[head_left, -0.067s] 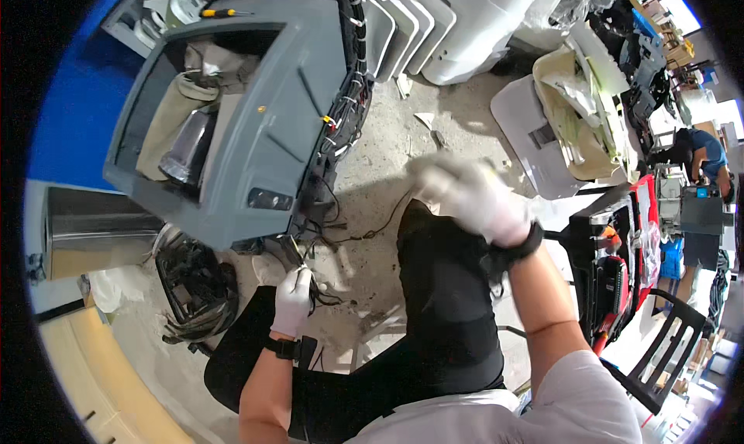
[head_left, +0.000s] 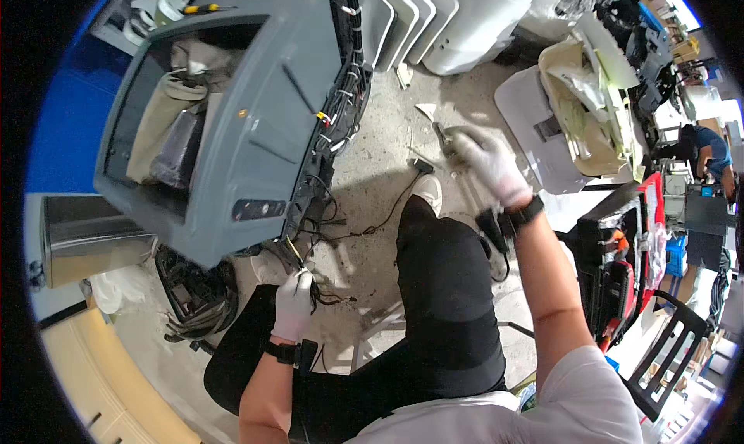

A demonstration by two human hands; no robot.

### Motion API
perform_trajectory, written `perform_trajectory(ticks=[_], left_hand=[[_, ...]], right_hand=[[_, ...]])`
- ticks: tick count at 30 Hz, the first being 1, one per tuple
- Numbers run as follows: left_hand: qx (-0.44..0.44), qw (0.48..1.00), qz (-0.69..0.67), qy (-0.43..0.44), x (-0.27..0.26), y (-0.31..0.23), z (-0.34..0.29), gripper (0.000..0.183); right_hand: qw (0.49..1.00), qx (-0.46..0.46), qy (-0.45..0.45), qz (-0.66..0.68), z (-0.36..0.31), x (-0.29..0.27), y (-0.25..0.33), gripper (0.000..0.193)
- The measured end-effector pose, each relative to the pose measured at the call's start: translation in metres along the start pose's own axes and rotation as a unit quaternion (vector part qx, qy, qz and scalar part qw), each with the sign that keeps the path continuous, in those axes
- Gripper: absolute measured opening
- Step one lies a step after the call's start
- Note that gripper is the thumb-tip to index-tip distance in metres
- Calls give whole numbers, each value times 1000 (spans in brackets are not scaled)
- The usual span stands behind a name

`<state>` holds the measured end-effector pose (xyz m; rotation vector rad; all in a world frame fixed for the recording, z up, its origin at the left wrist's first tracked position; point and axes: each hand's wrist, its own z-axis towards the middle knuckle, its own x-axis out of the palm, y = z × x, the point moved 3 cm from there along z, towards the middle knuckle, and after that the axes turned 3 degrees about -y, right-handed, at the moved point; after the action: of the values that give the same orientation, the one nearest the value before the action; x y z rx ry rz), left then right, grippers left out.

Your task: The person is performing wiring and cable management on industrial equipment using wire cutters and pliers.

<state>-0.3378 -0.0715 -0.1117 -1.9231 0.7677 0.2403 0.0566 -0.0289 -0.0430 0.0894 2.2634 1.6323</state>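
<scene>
My left hand [head_left: 293, 308], in a white glove, is closed in a pinch on thin wires [head_left: 301, 272] at the lower end of a big grey housing [head_left: 267, 146]. A dark wiring harness [head_left: 341, 107] runs along the housing's right edge, and loose cables trail from it below. My gloved right hand [head_left: 487, 163] is stretched forward over the floor, its fingertips at a grey hand tool [head_left: 442, 136]. The blur and the angle hide whether those fingers grip it. A small black connector [head_left: 421, 166] on a thin cable lies just left of that hand.
White curved panels [head_left: 418, 25] stand stacked at the back. A cream bin [head_left: 577, 165] of scraps is at the right, above a red and black toolbox [head_left: 620, 266]. A black part [head_left: 198, 285] sits at the left. A screwdriver [head_left: 205, 8] rests above the housing. A person [head_left: 709, 153] works far right.
My right hand has moved right and slightly forward, from over my knee to the tool on the floor. My left hand keeps its pinch on the wires. The view has shifted slightly.
</scene>
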Motion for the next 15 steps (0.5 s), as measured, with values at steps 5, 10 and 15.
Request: perform_trajectory(ticks=[5,10,15], left_hand=[[-23,997,73,-22,17,2,7,27],[-118,984,132,0,28,-20,13,24],[-118,992,45,-24,42,-31,22,22]], right_hand=[[940,85,-96,-317,96,-60,-251,51],[873,147,-149,-441,132,-29,-344,63],[800,236,-132,-535,164,-23,-389,72]])
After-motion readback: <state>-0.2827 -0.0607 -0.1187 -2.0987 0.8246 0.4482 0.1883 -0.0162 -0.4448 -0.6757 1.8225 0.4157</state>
